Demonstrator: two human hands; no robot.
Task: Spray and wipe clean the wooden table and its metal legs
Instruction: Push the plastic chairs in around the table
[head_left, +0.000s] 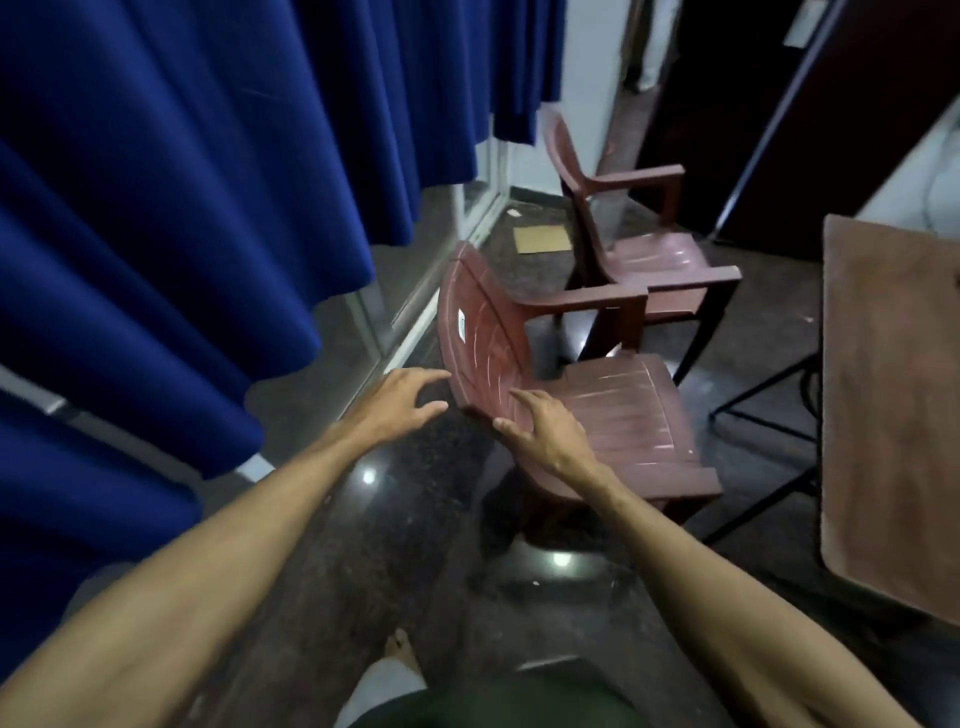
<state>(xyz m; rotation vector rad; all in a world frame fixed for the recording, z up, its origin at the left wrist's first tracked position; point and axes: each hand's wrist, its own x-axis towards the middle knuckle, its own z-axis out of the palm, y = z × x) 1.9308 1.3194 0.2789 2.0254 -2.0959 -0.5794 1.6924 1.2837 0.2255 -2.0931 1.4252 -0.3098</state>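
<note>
Off the left edge of the brown wooden worktop (893, 415), reaching for the backrest of the nearer reddish-brown plastic armchair (613, 410) with left hand (410, 400) and right hand (545, 436) spread wide, holding nothing. Seemingly clearing access to worktop and thin black metal legs (766, 383); no spray or cloth in sight. Next: grip backrest firmly, pull clear of the legs.

chairs (571, 410) blocking table (893, 415) side

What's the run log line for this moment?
left hand: open, beside near chair | right hand: open, at its backrest base | wooden table: right, untouched | spray, cloth: not in view
</note>
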